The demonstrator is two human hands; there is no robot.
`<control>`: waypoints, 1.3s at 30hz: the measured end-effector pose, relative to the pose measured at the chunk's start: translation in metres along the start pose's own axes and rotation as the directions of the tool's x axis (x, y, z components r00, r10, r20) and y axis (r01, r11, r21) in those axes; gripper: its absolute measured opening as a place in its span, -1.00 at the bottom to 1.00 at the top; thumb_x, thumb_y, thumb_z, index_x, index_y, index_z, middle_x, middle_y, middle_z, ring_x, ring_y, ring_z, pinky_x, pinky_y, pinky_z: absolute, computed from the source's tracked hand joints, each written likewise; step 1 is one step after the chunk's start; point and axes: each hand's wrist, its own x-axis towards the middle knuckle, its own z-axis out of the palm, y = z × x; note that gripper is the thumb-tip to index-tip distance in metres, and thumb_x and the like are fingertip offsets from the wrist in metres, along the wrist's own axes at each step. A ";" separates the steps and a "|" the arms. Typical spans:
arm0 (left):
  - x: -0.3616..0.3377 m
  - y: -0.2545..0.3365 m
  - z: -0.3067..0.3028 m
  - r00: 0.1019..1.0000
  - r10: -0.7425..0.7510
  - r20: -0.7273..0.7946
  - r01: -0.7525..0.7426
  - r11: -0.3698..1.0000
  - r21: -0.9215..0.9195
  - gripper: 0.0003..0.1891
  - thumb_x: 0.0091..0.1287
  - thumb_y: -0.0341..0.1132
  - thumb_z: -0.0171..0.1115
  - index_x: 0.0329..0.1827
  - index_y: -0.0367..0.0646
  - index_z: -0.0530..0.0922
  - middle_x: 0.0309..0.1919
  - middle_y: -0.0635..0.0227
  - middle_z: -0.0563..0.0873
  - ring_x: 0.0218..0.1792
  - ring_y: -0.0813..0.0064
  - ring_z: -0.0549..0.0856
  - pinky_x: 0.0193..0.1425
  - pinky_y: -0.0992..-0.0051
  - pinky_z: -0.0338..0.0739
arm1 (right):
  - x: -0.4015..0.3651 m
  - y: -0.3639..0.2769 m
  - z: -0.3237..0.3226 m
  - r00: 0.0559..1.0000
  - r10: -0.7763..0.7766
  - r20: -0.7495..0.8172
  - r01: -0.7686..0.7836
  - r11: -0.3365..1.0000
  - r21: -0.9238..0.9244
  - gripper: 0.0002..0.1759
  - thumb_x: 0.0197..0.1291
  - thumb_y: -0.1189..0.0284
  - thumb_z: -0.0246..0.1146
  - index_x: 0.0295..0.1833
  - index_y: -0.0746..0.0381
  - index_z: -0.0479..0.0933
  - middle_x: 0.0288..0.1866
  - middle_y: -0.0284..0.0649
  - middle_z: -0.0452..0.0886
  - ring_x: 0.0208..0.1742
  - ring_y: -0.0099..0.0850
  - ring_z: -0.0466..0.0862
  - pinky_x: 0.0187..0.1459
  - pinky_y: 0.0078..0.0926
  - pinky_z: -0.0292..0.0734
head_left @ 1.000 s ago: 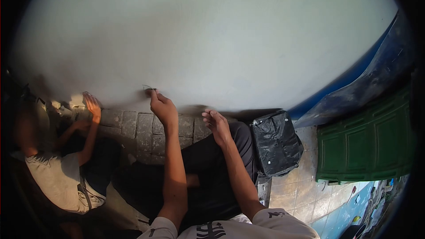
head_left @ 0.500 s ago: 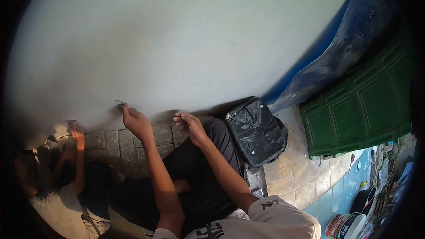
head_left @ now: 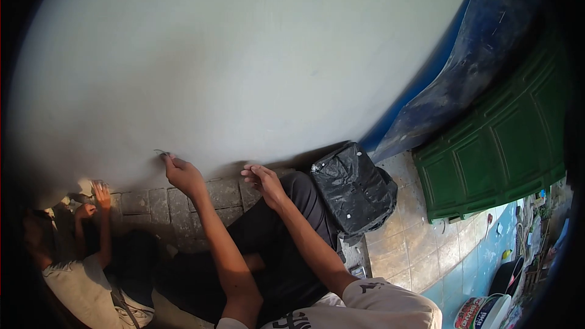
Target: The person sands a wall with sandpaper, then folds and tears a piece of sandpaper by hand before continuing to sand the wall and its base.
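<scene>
My left hand (head_left: 184,176) is closed, held up close to the pale wall (head_left: 274,61). A thin, dark, curved strand (head_left: 159,152) sticks out past its fingertips; its exact kind is too small to tell. My right hand (head_left: 266,184) is raised beside my bent knee, its fingers curled together towards the thumb. Whatever may lie between those fingers cannot be made out. Both hands are apart, with paving blocks (head_left: 219,195) below and behind them.
A black plastic-covered bundle (head_left: 350,189) stands right of my knee. Beyond it are a green panel (head_left: 493,152), a blue sheet (head_left: 426,97) and a labelled bucket (head_left: 481,312) on tiles. Another person (head_left: 85,286) sits at the left, hands raised near the wall.
The view has shifted slightly, and both my hands appear a little lower. My left hand still holds the dark strand. The other person's hands have come closer together.
</scene>
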 end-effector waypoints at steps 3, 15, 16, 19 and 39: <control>-0.009 0.010 0.006 0.996 0.078 -0.042 -0.080 0.996 -0.032 -0.61 0.56 -0.43 -0.15 0.30 -0.54 0.43 0.09 -0.23 0.67 0.15 -0.04 0.68 0.27 0.25 0.55 | 0.005 0.004 0.000 1.000 -0.003 -0.002 0.003 0.999 -0.036 -0.69 0.50 0.29 0.08 0.18 0.18 0.57 -0.01 -0.38 0.71 -0.08 -0.61 0.62 -0.01 -0.56 0.46; -0.001 -0.025 0.020 0.982 0.182 -0.044 -0.183 0.983 -0.027 -0.59 0.57 -0.41 -0.12 0.34 -0.53 0.41 0.15 -0.24 0.63 0.19 -0.04 0.65 0.28 0.25 0.55 | 0.012 0.007 -0.003 0.999 -0.034 0.035 0.036 0.998 -0.053 -0.69 0.51 0.26 0.07 0.15 0.16 0.60 -0.03 -0.42 0.71 -0.08 -0.60 0.63 -0.02 -0.55 0.43; 0.002 -0.025 0.021 0.978 0.194 -0.074 -0.197 0.980 -0.036 -0.61 0.55 -0.42 -0.13 0.30 -0.54 0.43 0.14 -0.22 0.65 0.17 -0.04 0.66 0.27 0.25 0.55 | 0.009 0.007 -0.003 1.000 -0.001 0.028 0.002 0.998 -0.056 -0.69 0.52 0.26 0.06 0.15 0.16 0.59 -0.02 -0.42 0.71 -0.08 -0.59 0.63 0.00 -0.54 0.43; -0.004 -0.019 0.021 0.986 0.147 -0.075 -0.149 0.989 -0.017 -0.61 0.54 -0.43 -0.13 0.28 -0.54 0.45 0.13 -0.21 0.65 0.16 -0.03 0.67 0.27 0.25 0.55 | 0.005 0.009 -0.005 0.999 -0.036 0.018 0.037 0.999 -0.029 -0.67 0.52 0.25 0.06 0.16 0.16 0.60 -0.01 -0.42 0.72 -0.10 -0.61 0.62 -0.03 -0.54 0.44; -0.022 -0.005 0.017 0.996 0.089 -0.030 -0.092 0.988 -0.124 -0.56 0.54 -0.52 -0.19 0.42 -0.55 0.28 0.15 -0.30 0.61 0.22 -0.06 0.63 0.33 0.25 0.52 | 0.007 0.002 0.002 1.000 0.002 0.013 -0.002 1.000 -0.024 -0.69 0.51 0.28 0.07 0.19 0.19 0.56 0.01 -0.37 0.72 -0.07 -0.59 0.64 0.00 -0.54 0.46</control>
